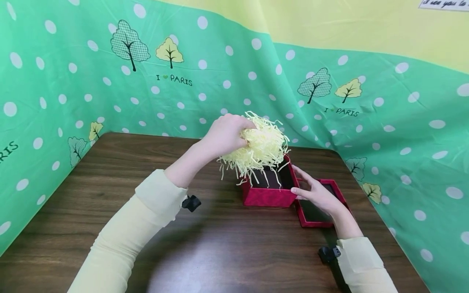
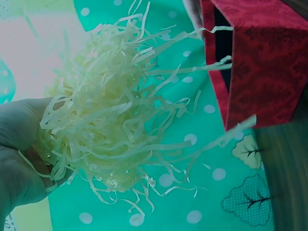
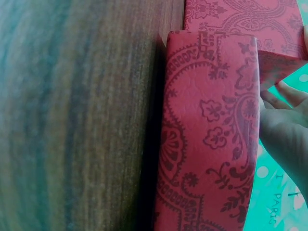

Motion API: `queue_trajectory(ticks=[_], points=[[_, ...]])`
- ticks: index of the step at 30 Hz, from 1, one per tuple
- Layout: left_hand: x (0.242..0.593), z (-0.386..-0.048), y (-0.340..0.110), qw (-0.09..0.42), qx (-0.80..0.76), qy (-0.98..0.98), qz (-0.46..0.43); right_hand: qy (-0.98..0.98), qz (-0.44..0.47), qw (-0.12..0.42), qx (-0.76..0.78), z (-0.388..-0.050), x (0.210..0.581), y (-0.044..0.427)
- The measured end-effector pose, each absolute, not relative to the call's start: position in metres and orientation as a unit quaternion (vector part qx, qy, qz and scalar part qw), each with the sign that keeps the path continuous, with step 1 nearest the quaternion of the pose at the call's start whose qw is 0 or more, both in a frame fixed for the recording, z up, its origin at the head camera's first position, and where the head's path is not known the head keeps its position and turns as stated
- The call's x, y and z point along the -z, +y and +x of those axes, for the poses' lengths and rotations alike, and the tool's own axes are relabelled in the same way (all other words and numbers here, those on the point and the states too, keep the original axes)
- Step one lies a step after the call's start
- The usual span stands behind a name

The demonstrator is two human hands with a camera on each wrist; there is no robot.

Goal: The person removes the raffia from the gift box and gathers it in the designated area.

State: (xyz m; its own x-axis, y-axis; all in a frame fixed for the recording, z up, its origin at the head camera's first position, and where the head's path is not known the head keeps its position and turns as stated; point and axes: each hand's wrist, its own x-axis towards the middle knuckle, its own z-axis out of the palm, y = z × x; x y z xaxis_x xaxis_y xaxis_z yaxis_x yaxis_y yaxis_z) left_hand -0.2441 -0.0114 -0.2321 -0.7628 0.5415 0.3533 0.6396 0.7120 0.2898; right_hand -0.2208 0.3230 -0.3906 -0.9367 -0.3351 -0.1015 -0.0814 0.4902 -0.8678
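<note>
A bunch of pale yellow shredded paper [image 1: 261, 142] is gripped in my left hand [image 1: 227, 132], raised over the back left of a red box [image 1: 271, 197]. Loose strands trail down across the dark opening in the head view. In the left wrist view the shredded paper [image 2: 110, 110] hides most of the fingertips, and several strands reach toward the box [image 2: 269, 67]. My right hand [image 1: 316, 195] rests against the box's right side, thumb at the near corner and fingers spread along the wall. The right wrist view shows the box's patterned side [image 3: 240, 24].
Right of the box lies a shallow red lid [image 1: 318, 224] with a dark inside, partly under my right hand. Its patterned side [image 3: 209, 130] fills the middle of the right wrist view. A green dotted curtain [image 1: 220, 73] hangs behind the brown wooden table [image 1: 128, 162].
</note>
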Motion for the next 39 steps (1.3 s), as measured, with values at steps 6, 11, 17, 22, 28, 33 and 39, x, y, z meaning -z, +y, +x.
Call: queue_trajectory(ticks=[6, 11, 17, 22, 28, 33, 39], points=[[0.226, -0.243, -0.030, 0.136, 0.213, -0.915, -0.313, 0.862, -0.118, 0.130, 0.476, -0.220, 0.390, 0.324], [0.225, -0.243, -0.047, 0.139, 0.221, -0.914, -0.310, 0.865, -0.118, 0.130, 0.470, -0.219, 0.390, 0.325], [0.226, -0.246, -0.065, 0.137, 0.221, -0.917, -0.302, 0.866, -0.126, 0.128, 0.466, -0.218, 0.389, 0.326], [0.231, -0.253, -0.079, 0.131, 0.215, -0.921, -0.296, 0.866, -0.127, 0.130, 0.466, -0.217, 0.388, 0.325], [0.236, -0.257, -0.095, 0.113, 0.199, -0.930, -0.286, 0.865, -0.129, 0.129, 0.468, -0.219, 0.390, 0.326], [0.244, -0.263, -0.114, 0.101, 0.197, -0.934, -0.282, 0.863, -0.130, 0.129, 0.470, -0.219, 0.391, 0.326], [0.255, -0.269, -0.135, 0.091, 0.188, -0.940, -0.271, 0.863, -0.131, 0.128, 0.470, -0.219, 0.390, 0.326]])
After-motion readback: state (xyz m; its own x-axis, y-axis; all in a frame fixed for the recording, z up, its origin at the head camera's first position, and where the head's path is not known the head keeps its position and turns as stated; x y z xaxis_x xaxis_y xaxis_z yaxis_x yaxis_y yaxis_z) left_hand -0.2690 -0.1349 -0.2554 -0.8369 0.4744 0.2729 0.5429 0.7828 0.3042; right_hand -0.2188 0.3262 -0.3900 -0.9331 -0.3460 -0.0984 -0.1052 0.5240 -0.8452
